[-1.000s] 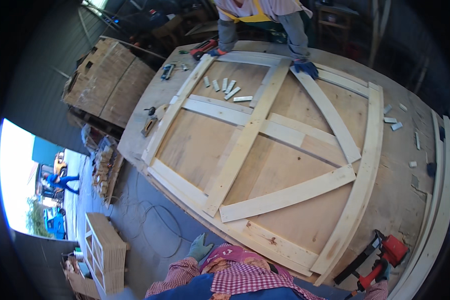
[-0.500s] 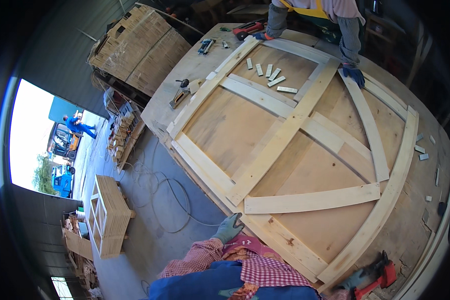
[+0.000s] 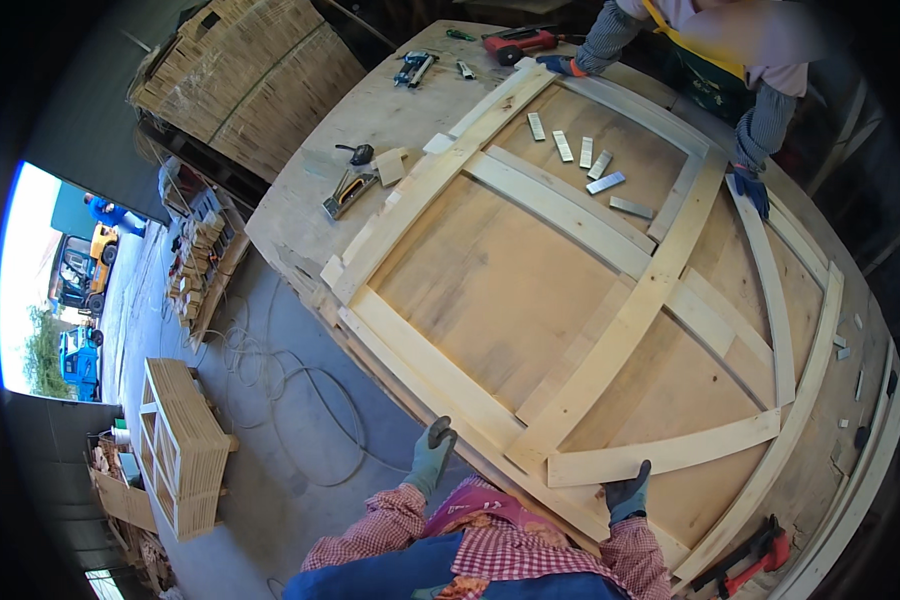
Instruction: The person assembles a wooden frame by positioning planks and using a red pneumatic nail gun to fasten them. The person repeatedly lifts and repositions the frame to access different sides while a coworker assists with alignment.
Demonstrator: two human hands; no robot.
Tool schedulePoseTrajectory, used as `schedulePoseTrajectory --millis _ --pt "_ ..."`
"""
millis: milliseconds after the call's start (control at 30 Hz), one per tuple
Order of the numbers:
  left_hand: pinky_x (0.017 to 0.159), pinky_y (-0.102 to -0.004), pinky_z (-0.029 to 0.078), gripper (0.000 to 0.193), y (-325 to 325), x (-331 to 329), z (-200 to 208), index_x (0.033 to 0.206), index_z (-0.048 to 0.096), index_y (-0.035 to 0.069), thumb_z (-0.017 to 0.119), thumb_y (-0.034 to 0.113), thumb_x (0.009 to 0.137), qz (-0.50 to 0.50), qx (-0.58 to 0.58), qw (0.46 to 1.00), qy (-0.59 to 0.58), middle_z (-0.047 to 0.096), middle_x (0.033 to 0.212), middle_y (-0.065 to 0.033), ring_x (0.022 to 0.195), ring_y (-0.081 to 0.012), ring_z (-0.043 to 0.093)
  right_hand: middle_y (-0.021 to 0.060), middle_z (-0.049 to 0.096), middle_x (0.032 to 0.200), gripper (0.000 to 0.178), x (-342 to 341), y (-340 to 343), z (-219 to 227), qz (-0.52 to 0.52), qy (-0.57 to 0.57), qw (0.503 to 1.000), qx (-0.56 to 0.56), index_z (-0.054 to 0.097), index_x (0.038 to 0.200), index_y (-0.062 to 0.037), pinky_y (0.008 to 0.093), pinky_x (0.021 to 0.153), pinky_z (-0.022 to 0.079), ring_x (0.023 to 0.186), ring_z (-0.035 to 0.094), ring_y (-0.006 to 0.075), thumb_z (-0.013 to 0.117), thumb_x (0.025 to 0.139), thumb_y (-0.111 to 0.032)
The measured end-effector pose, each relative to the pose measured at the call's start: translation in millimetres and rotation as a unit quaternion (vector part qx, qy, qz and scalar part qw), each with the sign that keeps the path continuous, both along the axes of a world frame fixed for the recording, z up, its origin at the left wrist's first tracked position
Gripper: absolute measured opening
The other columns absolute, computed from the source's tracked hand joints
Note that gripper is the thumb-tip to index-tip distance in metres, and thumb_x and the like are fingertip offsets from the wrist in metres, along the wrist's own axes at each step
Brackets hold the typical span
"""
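Observation:
My left hand (image 3: 432, 458), in a grey-green glove, is at the near edge of a large wooden frame (image 3: 425, 377); its fingers are slightly apart and hold nothing I can see. My right hand (image 3: 627, 490), gloved too, reaches over the frame with thumb and fingers spread. Its fingertips touch the near edge of a short pale wooden slat (image 3: 690, 447), which slants across the corner. Another slat (image 3: 767, 290) meets it near the curved outer board (image 3: 805, 385). Across from me, a co-worker's gloved hands (image 3: 751, 190) rest on that slat's far end and on the frame's far corner.
A red power tool (image 3: 755, 565) lies at the near right of the worktable (image 3: 315, 165). Several metal staple strips (image 3: 605, 183) lie inside the frame. A tape measure (image 3: 356, 154), a hand tool (image 3: 350, 193) and a second red tool (image 3: 520, 43) lie farther off. A hose (image 3: 345, 400) loops on the floor.
My right hand has let go of the red tool, now lying on the table, and has moved left to the short slat. My left hand stays by the near edge. The view has shifted.

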State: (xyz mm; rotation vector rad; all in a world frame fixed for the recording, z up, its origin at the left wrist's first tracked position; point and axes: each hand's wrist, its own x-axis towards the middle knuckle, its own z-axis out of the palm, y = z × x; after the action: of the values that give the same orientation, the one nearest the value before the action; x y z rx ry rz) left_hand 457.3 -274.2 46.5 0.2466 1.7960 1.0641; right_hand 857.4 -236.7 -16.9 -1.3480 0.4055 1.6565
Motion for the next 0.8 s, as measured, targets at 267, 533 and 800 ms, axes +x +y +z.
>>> schedulePoseTrajectory --millis 267,533,800 --pt "0.077 -0.0253 0.045 0.035 -5 -35 -29 0.118 0.056 0.009 0.068 0.016 0.086 0.052 0.013 0.980 -0.192 0.056 0.097 0.0026 0.088 -0.0097 0.054 0.0128 0.058 0.114 0.071 2 8 -26 -0.027 -0.060 0.998 -0.017 0.052 0.117 -0.0147 0.0583 0.094 0.044 0.107 0.054 0.0383 0.062 0.074 -0.070" --pt "0.066 -0.0211 0.043 0.015 36 -13 19 0.102 0.056 0.017 0.063 0.016 0.089 0.164 -0.084 0.950 -0.251 0.054 0.086 0.0035 0.078 -0.0078 0.055 0.0113 0.059 0.113 0.067 1 2 -15 -0.024 -0.035 0.999 -0.007 0.052 0.116 -0.0138 0.0570 0.095 0.045 0.109 0.054 0.0361 0.066 0.075 -0.065" --pt "0.076 -0.0317 0.051 0.038 68 15 39 0.089 0.055 0.015 0.055 0.053 0.091 0.244 -0.121 0.914 -0.299 0.058 0.081 0.0031 0.068 -0.0124 0.054 0.0084 0.061 0.106 0.064 -3 6 54 0.043 -0.053 0.998 0.012 0.053 0.113 -0.0129 0.0492 0.091 0.049 0.104 0.057 0.0309 0.065 0.077 -0.064"
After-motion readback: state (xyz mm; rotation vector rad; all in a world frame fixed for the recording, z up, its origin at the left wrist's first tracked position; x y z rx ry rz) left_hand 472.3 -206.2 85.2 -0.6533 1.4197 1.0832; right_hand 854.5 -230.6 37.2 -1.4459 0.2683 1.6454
